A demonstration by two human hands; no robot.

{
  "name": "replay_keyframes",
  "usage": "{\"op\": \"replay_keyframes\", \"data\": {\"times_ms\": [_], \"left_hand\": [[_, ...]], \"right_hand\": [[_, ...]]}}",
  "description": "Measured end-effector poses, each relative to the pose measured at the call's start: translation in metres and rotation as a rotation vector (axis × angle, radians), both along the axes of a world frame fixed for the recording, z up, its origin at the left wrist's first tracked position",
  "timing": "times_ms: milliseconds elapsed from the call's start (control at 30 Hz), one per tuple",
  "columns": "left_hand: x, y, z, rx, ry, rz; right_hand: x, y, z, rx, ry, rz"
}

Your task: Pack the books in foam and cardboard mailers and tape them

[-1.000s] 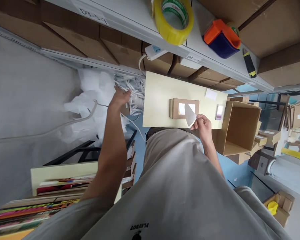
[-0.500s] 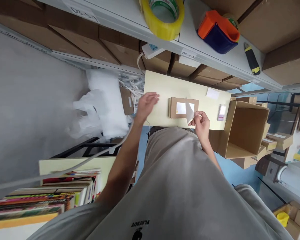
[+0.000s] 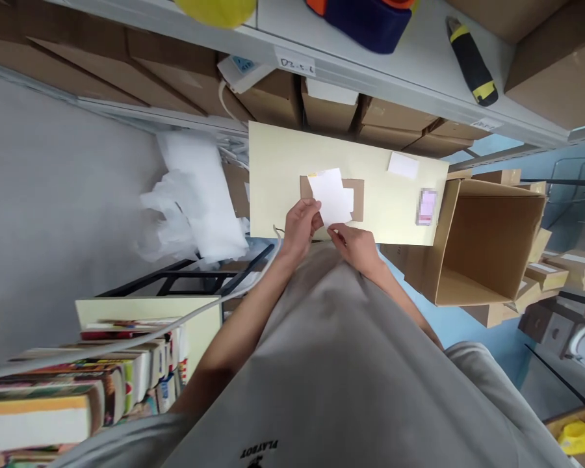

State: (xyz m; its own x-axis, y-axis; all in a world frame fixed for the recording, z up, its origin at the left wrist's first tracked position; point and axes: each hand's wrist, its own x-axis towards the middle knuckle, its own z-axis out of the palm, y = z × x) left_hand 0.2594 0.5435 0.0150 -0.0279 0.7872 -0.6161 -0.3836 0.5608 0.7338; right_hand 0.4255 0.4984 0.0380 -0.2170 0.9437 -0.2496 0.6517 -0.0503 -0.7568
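A white paper sheet (image 3: 330, 198) with a small yellow mark at one corner is held over a small cardboard box (image 3: 357, 211). My left hand (image 3: 301, 224) pinches the sheet's left edge between thumb and fingers. At the lower edge, my right hand (image 3: 355, 246) has its fingertips closed on the sheet. The box lies flat on the pale yellow tabletop (image 3: 273, 175), partly covered by the paper. Part of a white label (image 3: 349, 199) shows on its top, beside the sheet.
A white slip (image 3: 403, 165) and a phone-like item (image 3: 426, 207), blurred out, lie on the tabletop's right side. An open carton (image 3: 443, 260) stands to the right. Above runs a shelf with a black-and-yellow cutter (image 3: 472, 62). Books (image 3: 102, 383) and a grey cable (image 3: 190, 304) are at left.
My left hand has come right and taken hold of the sheet that my right hand was holding. The sheet now lies broad side up over the box. The view has shifted and come closer.
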Motion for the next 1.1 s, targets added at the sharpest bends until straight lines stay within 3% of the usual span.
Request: {"op": "replay_keyframes", "data": {"times_ms": [133,300,467,633,733,833,933,1000,1100], "left_hand": [[0.016,-0.010,-0.008,0.027,0.206,-0.058],[0.032,-0.024,-0.010,0.216,0.436,-0.296],[0.049,-0.031,-0.003,0.332,0.530,-0.482],[0.060,-0.040,0.003,0.370,0.580,-0.557],[0.061,-0.047,-0.005,0.387,0.594,-0.514],[0.054,-0.049,-0.025,0.396,0.655,-0.325],[0.041,-0.043,-0.049,0.298,0.598,-0.146],[0.032,-0.038,-0.059,0.248,0.514,-0.106],[0.021,-0.034,-0.064,0.222,0.466,-0.080]], "right_hand": [[0.033,0.002,-0.007,0.057,0.022,0.013],[0.084,0.023,-0.010,0.184,-0.071,-0.116],[0.123,0.046,-0.019,0.224,-0.184,0.004],[0.143,0.051,-0.020,0.242,-0.231,0.165],[0.146,0.044,-0.015,0.221,-0.233,0.200],[0.139,0.032,-0.005,0.187,-0.206,0.179],[0.125,0.016,0.009,0.164,-0.152,0.139],[0.113,0.005,0.019,0.155,-0.121,0.104],[0.097,-0.008,0.032,0.127,-0.079,0.073]]}}
